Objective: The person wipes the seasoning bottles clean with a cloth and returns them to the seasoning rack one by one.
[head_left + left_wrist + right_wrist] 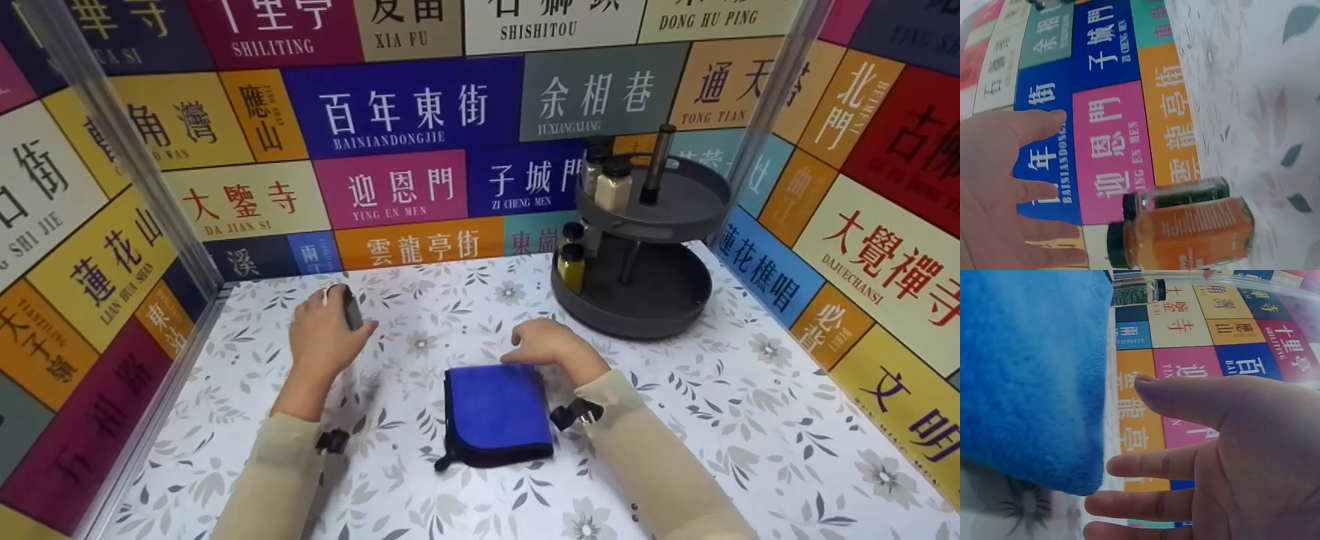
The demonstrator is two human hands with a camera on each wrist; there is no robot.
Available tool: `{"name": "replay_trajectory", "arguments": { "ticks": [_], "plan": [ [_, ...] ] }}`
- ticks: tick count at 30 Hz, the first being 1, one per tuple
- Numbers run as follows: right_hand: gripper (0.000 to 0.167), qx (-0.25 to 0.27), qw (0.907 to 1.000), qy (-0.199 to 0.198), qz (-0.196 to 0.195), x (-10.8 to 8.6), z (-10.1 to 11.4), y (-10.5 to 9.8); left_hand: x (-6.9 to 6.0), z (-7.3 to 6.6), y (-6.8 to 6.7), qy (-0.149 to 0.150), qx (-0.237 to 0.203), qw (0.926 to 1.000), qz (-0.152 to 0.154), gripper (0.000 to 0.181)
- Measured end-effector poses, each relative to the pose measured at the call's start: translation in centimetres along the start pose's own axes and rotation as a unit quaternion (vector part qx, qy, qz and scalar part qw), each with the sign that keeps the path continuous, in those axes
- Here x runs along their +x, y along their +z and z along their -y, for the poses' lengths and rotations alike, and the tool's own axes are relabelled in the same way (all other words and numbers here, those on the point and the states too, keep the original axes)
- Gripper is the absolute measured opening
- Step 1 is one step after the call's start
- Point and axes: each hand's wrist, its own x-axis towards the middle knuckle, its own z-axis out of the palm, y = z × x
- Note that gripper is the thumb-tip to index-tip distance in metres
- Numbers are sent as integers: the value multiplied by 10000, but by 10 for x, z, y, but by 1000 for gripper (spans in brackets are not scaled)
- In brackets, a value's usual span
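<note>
My left hand (326, 334) is at the back left of the table, its fingers spread and extended. Beside it in the head view shows a dark jar (351, 309), mostly hidden by the hand. From the left wrist, two black-capped spice jars appear: one with orange powder (1196, 233), one with green contents (1196, 193) behind it. A folded blue cloth (496, 409) with black edging and a small loop lies in the middle. Just past its far right corner is my right hand (551, 346); the right wrist view shows fuzzy cloth (1033, 371) next to extended fingers.
At the back right stands a dark two-tier round rack (630, 322). Its upper tier bears a jar of pale contents (613, 191), its lower tier a jar of yellow contents (571, 271). Sign-printed walls (405, 105) enclose the flowered tabletop (405, 472).
</note>
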Motion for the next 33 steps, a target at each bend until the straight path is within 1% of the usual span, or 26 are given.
{"name": "replay_trajectory", "arguments": {
  "ticks": [3,7,10,14,16,18,21,23,26,28,30,33],
  "plan": [
    [45,156,9996,90,213,2,-5,1,2,8,5,-286,-386,9988,2,88],
    [43,586,9967,301,465,2,-6,2,3,15,10,-549,-812,9949,-238,86],
    [41,815,9947,344,530,2,-6,3,4,19,13,-784,-1005,9912,-362,86],
    [38,872,9938,388,571,1,-6,4,7,26,17,-1078,-1092,9877,-286,90],
    [38,834,9934,453,638,1,-7,4,9,31,20,-1106,-1114,9873,-231,91],
    [38,801,9932,472,703,1,-9,4,10,37,24,-1057,-1150,9875,-208,91],
    [38,795,9926,374,839,1,-14,4,11,48,30,-972,-1219,9876,-167,87],
    [36,843,9920,251,907,1,-16,4,12,55,34,-986,-1306,9865,-101,83],
    [33,1078,9885,180,1046,2,-19,5,13,64,36,-1085,-1440,9836,32,80],
    [30,1322,9844,169,1150,2,-20,4,15,68,35,-1178,-1531,9811,128,80],
    [27,1568,9792,199,1272,1,-20,2,16,71,34,-1235,-1602,9791,200,81],
    [20,1739,9752,193,1353,-1,-20,0,17,72,32,-1306,-1658,9771,285,84]
  ]
}}
